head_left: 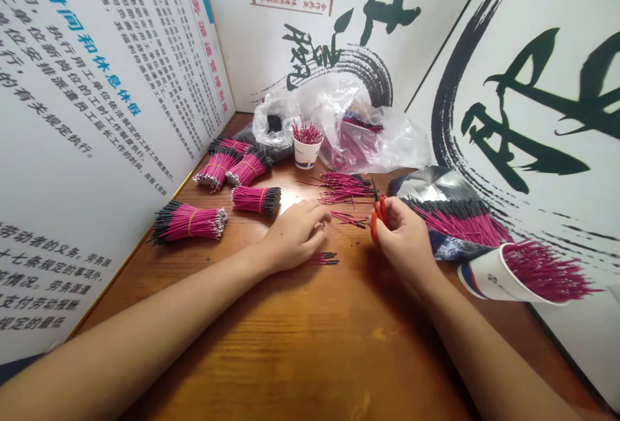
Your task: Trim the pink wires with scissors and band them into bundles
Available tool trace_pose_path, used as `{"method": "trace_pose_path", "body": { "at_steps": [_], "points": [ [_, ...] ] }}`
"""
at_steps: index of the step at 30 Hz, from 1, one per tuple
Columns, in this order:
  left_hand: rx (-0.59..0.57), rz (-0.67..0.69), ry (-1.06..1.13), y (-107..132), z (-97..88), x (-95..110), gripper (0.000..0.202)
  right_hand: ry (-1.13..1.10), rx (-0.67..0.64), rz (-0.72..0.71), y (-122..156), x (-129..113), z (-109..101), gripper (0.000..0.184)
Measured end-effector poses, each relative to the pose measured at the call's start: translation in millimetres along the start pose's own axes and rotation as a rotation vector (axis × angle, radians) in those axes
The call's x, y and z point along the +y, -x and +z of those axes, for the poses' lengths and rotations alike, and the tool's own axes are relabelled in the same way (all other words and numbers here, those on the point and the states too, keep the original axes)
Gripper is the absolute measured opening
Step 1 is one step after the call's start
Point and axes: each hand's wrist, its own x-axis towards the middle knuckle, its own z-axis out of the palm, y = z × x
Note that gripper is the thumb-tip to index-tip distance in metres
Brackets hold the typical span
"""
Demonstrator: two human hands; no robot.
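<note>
My right hand [404, 240] grips small scissors [379, 217] by their red handles, with the dark blades pointing away from me. My left hand [298, 234] is over the table with its fingers bent and drawn together; what lies between the fingertips, if anything, is hidden. A few magenta wires with black ends [349, 218] lie just right of those fingertips. Beyond them is a loose pile of similar wires [346, 183]. Several short black-ended pieces [325, 257] stick out beside my left hand, partly covered by it. Tiny dark bits lie near the scissors.
Rubber-banded wire bundles [194, 222] lie at left. A paper cup of wires [307, 153] stands at the back beside clear plastic bags [372, 143]. At right, an open silver bag [433, 183] holds more wires, near a tilted paper cup [484, 272]. Printed panels [300, 46] surround the wooden table [310, 356].
</note>
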Motion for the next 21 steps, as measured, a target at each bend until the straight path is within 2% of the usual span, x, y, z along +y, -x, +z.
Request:
{"method": "trace_pose_path", "body": {
  "at_steps": [2,4,10,16,21],
  "points": [
    [0.085,0.021,0.007,0,-0.1,1,0.014,-0.033,-0.067,0.002,3,-4,4,0.01],
    [0.105,0.053,-0.014,1,-0.7,3,0.013,-0.078,-0.137,-0.004,8,-8,9,0.01],
    [-0.011,0.189,0.008,-1,-3.0,10,0.015,-0.155,-0.237,-0.024,22,-17,20,0.007],
    [0.054,0.057,0.12,1,-2.8,10,0.016,-0.183,-0.187,-0.007,21,-23,19,0.009],
    [0.023,0.066,0.144,1,-4.2,11,0.015,-0.147,-0.192,-0.002,21,-24,20,0.01]
  ]
}}
